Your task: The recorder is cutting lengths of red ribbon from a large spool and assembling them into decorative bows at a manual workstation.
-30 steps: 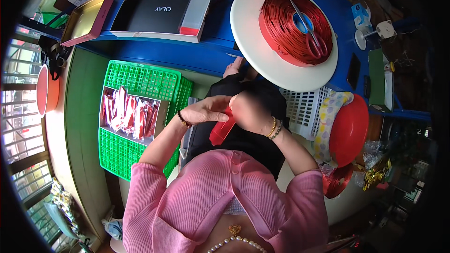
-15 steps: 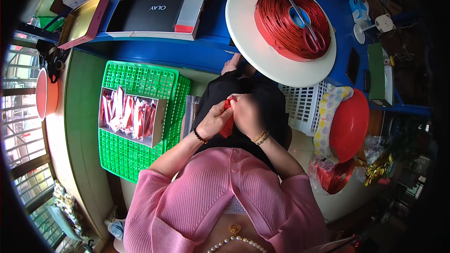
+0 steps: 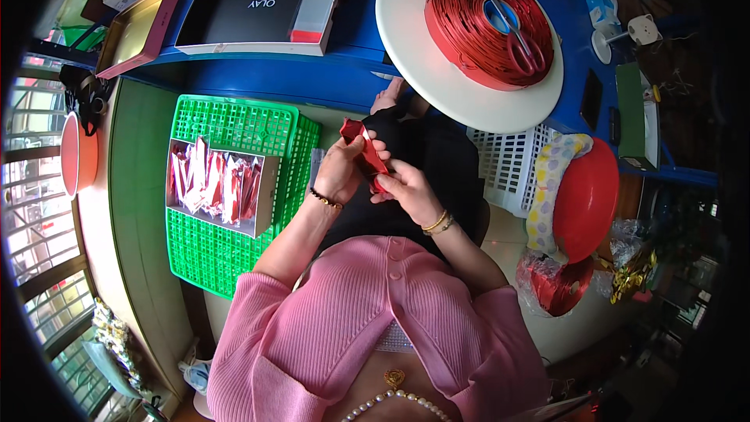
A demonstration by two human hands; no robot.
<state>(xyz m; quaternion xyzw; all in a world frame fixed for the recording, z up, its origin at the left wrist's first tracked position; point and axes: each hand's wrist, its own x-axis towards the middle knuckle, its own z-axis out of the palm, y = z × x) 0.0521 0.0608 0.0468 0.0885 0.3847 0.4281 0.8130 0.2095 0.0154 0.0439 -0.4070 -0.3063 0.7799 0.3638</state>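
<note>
A strip of shiny red ribbon (image 3: 369,158) is stretched between my two hands, above my lap. My left hand (image 3: 341,170) pinches its upper part, thumb on top, and a folded end sticks up past the fingers. My right hand (image 3: 409,194) grips the lower end between thumb and fingers. Ahead and to the right, a large roll of red ribbon (image 3: 445,31) lies on a round white board (image 3: 414,70). Scissors (image 3: 516,39) with dark red handles rest across the roll's blue core.
To my left, a box of red-and-white wrapped pieces (image 3: 269,187) sits on a green plastic basket (image 3: 234,113). A black-lined box (image 3: 234,12) stands on the blue table (image 3: 258,86). At right are a white basket (image 3: 500,164), a red basin (image 3: 590,203) and a plastic-wrapped red roll (image 3: 556,285).
The left hand has moved up and away from me with the ribbon. The right hand has come lower and turned, and more of the ribbon now shows between them.
</note>
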